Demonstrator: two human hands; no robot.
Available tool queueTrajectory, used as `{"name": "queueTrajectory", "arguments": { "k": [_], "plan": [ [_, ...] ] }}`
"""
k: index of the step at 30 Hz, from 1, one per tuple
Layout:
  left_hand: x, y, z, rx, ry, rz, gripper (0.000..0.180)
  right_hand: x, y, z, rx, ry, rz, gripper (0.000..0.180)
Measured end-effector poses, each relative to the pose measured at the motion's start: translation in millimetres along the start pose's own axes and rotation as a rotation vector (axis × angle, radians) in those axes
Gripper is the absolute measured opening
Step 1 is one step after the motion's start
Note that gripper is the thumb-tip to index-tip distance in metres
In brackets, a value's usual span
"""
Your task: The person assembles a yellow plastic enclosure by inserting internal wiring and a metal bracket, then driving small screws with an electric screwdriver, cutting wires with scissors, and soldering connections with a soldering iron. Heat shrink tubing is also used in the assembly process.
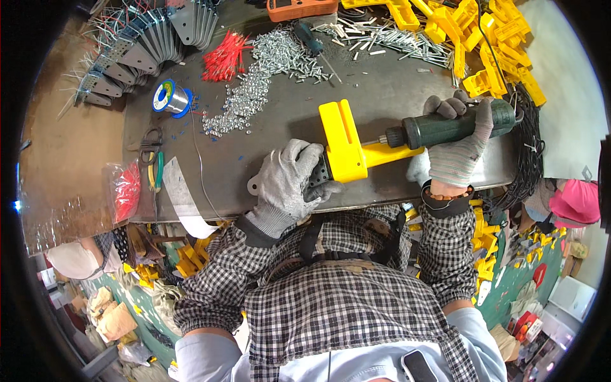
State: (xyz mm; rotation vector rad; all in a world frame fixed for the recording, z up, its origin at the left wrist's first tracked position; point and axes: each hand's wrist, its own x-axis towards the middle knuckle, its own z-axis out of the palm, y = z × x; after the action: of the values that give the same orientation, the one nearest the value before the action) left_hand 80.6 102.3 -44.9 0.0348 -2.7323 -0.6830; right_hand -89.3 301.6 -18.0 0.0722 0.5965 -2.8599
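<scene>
My gloved left hand [286, 178] grips a metal bracket [253, 185] whose perforated end meets a yellow plastic housing [344, 143]. Much of that bracket is hidden under the fingers. In my gloved right hand [459, 149] is a dark green electric screwdriver [417, 131], held level with its bit pointing left at the housing. The bit reaches the housing's right side, just above its yellow arm; whether it sits on a screw cannot be made out.
Behind the hands lie loose screws [286, 54], nuts [238, 108], red wire pieces [226, 56] and a screwdriver [310, 39]. Metal brackets [137, 57] are stacked far left, near a solder spool [172, 99] and cutters [154, 169]. Yellow housings [503, 38] pile up far right, above black cable [527, 153].
</scene>
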Motion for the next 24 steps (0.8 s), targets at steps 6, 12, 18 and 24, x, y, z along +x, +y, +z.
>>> {"name": "queueTrajectory", "arguments": {
  "k": [6,12,18,24],
  "plan": [
    [2,-5,4,-0.044,-0.001,0.033,0.062,1,1,1,-0.077,0.040,-0.026,0.032],
    [7,-4,2,-0.087,0.004,0.040,0.059,0,0,0,-0.114,0.029,-0.021,0.027],
    [10,-2,-4,-0.094,-0.082,0.012,0.055,9,2,-12,-0.101,0.020,-0.030,0.026],
    [6,-4,1,-0.102,0.033,0.085,0.054,5,2,-14,-0.094,0.012,-0.086,0.024]
  ]
}}
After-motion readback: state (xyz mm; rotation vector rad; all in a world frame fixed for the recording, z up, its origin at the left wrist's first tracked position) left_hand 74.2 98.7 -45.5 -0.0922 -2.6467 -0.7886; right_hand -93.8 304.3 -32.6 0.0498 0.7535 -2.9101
